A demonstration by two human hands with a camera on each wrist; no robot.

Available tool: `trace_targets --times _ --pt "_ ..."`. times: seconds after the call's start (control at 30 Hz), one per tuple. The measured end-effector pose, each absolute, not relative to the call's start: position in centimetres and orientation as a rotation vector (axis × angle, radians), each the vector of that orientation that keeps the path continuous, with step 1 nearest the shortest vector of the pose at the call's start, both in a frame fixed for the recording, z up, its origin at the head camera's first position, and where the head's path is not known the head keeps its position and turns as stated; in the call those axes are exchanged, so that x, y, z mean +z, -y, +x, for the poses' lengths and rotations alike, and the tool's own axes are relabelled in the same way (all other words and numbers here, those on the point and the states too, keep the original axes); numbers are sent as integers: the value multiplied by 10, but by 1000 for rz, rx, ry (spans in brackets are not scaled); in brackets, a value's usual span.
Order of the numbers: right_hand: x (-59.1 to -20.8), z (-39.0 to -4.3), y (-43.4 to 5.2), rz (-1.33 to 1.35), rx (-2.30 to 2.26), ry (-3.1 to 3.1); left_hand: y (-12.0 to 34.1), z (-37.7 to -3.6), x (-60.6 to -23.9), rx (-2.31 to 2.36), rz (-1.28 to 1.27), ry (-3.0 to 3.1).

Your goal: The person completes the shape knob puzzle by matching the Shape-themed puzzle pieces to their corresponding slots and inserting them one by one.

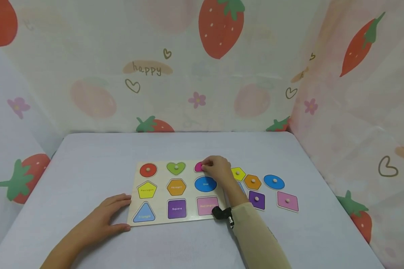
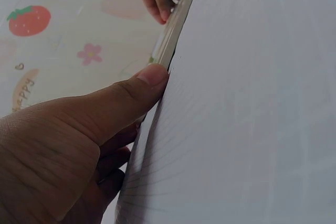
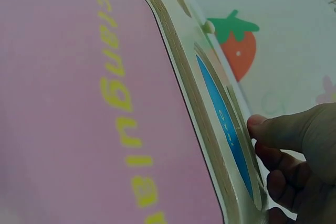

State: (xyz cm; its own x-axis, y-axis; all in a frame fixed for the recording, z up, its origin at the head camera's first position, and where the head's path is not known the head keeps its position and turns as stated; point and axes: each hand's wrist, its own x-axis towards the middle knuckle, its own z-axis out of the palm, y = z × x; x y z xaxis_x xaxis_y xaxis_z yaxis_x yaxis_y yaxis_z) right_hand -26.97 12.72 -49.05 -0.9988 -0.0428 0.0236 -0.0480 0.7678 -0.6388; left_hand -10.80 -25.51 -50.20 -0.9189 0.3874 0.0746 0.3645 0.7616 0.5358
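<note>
The right hand (image 1: 218, 169) pinches a pink piece (image 1: 198, 167) with curled fingers at the top right slot of the puzzle board (image 1: 161, 221), which lies on the desk (image 1: 87, 160). The left hand (image 1: 102, 218) rests flat, fingers loosely spread, against the board's left edge. Five loose pieces lie just right of the board.

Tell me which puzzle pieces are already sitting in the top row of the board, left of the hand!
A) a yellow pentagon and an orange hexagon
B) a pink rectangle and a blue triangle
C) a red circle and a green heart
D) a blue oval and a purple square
C: in the head view the red circle and the green heart, each with a knob, sit in the top row of the board, left of the right hand.
</note>
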Motion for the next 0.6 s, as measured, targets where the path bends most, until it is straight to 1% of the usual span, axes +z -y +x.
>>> trace_targets --times 0.6 --pt "-490 -268 -122 47 938 2968 255 -108 -503 900 651 -2904"
